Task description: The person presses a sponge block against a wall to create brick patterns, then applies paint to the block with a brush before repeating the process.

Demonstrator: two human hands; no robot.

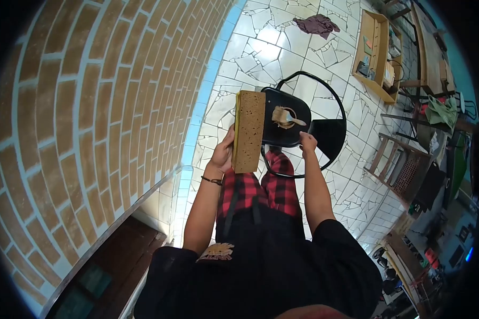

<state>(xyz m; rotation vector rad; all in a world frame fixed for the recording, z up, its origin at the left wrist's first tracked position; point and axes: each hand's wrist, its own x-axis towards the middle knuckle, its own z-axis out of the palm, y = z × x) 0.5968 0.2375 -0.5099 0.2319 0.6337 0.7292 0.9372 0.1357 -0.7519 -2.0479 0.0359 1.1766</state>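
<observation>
My left hand [223, 153] is wrapped round the lower left edge of a long brown slab [250, 133], pitted with dark holes and yellowish along its left side. The slab is held up in front of the black chair [271, 101] and covers part of its seat. At the seat's near right corner, my right hand [307, 142] is closed and appears to grip the edge; its fingertips are hidden. A small tub of brown paste [280, 118] stands on the seat. A pale-handled spreader or brush [297, 121] rests in it, handle pointing right.
A painted brick-pattern wall [101, 106] rises close on the left. On the pale broken-tile floor [250, 69] lies a dark crumpled cloth [316, 25]. To the right are a wooden box with items [378, 56], a wooden chair [396, 165] and a green cloth [440, 112].
</observation>
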